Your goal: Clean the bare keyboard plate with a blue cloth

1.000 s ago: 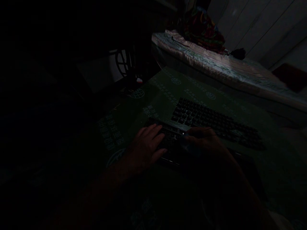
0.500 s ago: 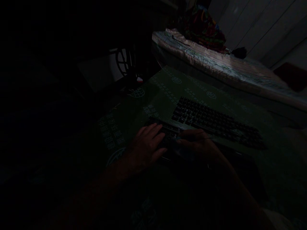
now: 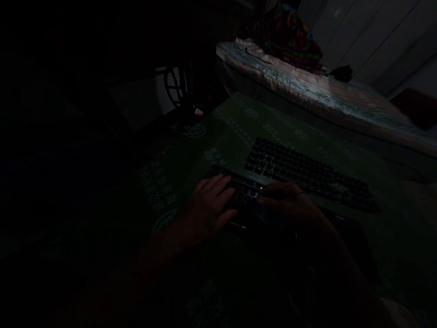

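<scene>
The scene is very dark. My left hand lies with its fingers spread on the left end of a dark keyboard base. Over the same base, further right, my right hand has its fingers pinched together; a thin dark line shows by them, but what they hold is too dark to tell. Behind the base, a separate set of dark keys lies in keyboard rows on the green printed surface.
A bed-like surface with a pale patterned cover runs along the back right, with a red patterned cloth on it. A dark wheel-shaped frame stands at the back left.
My right hand has shifted slightly to the right, and more of the base shows between my hands. My left hand has stayed in place.
</scene>
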Action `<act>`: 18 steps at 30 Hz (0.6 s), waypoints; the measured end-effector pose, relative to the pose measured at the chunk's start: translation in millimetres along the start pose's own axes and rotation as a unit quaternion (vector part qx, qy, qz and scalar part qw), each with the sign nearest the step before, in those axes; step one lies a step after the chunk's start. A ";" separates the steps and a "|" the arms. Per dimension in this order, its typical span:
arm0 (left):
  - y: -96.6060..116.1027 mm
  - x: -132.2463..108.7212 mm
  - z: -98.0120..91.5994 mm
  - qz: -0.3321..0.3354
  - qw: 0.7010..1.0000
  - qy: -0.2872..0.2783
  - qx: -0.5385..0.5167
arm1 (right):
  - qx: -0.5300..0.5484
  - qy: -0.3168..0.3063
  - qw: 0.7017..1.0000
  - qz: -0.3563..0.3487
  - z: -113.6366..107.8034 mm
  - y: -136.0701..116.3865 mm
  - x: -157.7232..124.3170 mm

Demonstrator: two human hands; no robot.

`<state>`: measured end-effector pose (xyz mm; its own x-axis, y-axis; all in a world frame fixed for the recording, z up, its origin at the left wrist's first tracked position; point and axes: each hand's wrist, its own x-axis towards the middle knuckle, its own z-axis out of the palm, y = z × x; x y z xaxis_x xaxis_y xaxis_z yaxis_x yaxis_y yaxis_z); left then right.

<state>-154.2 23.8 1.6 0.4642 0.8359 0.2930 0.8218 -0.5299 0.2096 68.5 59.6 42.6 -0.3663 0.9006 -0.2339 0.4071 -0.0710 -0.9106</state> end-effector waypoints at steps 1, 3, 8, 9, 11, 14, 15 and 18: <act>-0.1 -0.2 0.3 0.002 1.000 0.001 0.000 | -0.008 -0.004 1.000 0.005 -4.5 -0.3 -1.7; -0.1 -0.6 0.6 0.005 1.000 0.004 -0.002 | -0.015 0.002 1.000 0.010 -11.1 -2.0 -4.4; 1.2 0.1 -1.2 -0.001 1.000 0.000 -0.005 | 0.026 0.104 0.994 -0.001 1.0 -5.3 0.4; 1.5 0.3 -1.7 -0.003 1.000 -0.001 -0.006 | 0.031 0.109 0.994 -0.004 6.0 -5.2 2.5; 2.0 0.5 -2.5 -0.007 1.000 -0.006 -0.006 | 0.039 0.096 0.995 -0.012 14.0 -4.9 5.6; 2.5 0.4 -2.3 -0.009 1.000 -0.012 -0.005 | 0.044 0.065 0.997 -0.010 17.1 -5.4 6.4; 2.5 0.4 -2.0 -0.010 1.000 -0.012 -0.004 | 0.039 0.060 0.997 -0.010 16.5 -5.8 6.0; 2.5 0.5 -1.5 -0.010 1.000 -0.007 0.001 | 0.010 0.055 0.998 -0.030 14.2 -6.6 4.6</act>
<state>-152.4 22.7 3.6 0.4518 0.8484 0.2758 0.8315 -0.5124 0.2144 52.2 58.1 42.7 -0.2943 0.9454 -0.1401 0.3690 -0.0228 -0.9291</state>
